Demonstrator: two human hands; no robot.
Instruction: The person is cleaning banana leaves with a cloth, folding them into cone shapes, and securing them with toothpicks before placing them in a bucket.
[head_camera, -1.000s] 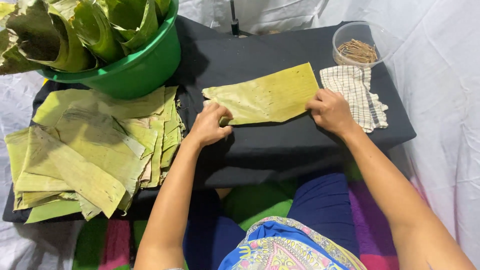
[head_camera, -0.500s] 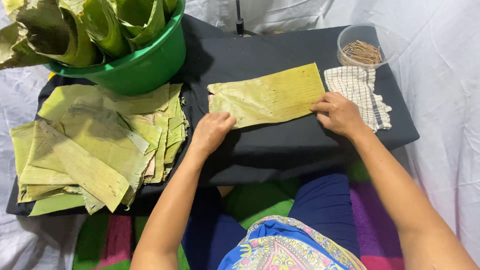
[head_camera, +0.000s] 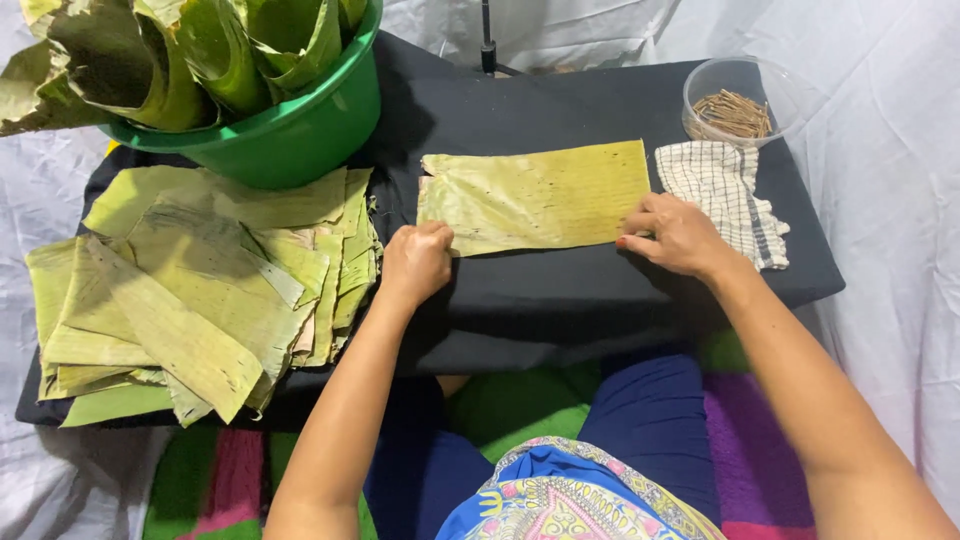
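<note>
A yellow-green rectangular leaf piece (head_camera: 540, 195) lies flat on the black cloth-covered board (head_camera: 600, 300). My left hand (head_camera: 415, 262) rests with curled fingers on the leaf's near left corner. At the near right corner my right hand (head_camera: 675, 235) pinches the leaf's edge, close to a checked cloth (head_camera: 720, 185).
A stack of cut leaf pieces (head_camera: 200, 280) lies at the left. Behind it stands a green tub (head_camera: 300, 130) full of rolled leaves. A clear bowl (head_camera: 740, 100) of thin brown sticks sits at the back right. White fabric surrounds the board.
The leaf has been turned from tilted to square with the board and lies flatter. Both hands slid along its near edge towards the corners.
</note>
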